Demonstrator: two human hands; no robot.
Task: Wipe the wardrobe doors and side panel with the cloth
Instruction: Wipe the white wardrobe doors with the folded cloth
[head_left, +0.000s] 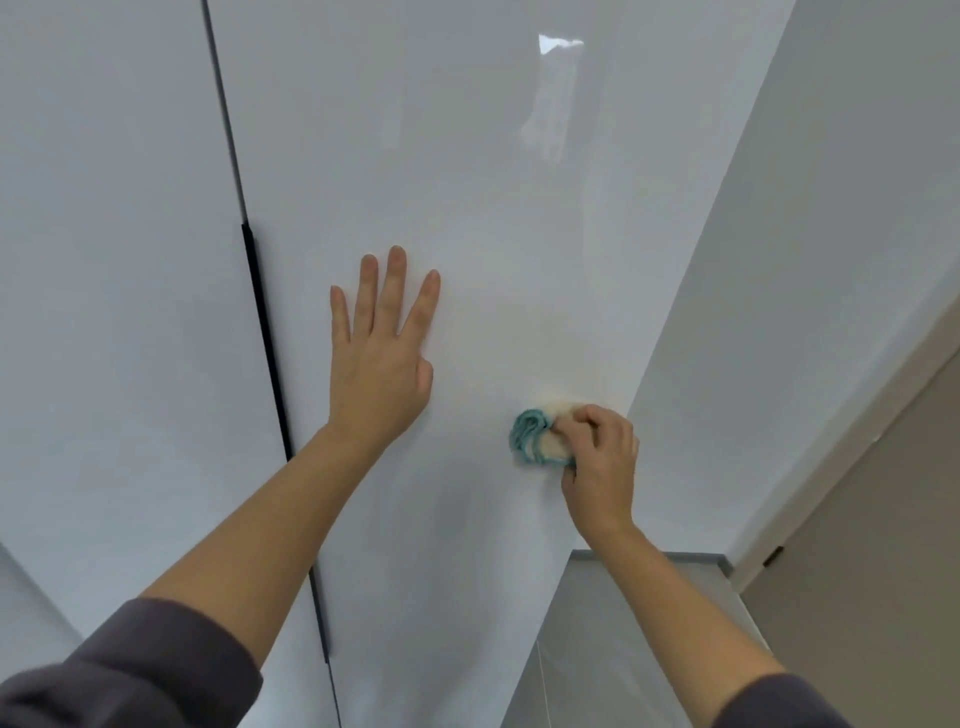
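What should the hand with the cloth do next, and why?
Probably slide the cloth leftward across the door. The right hand grips it bunched against the door near its right edge, with a wide stretch of glossy panel between it and the flat left hand.

Your left sleeve (130, 670) and right sleeve (779, 701) are dark greyish-purple fabric, creased — cuffs end well back from the grip, forearms bare.

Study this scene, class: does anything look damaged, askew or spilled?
Nothing stands out. The glossy white wardrobe door looks unmarked; the left hand rests flat on it, and the right hand holds the bunched teal-and-cream cloth against it.
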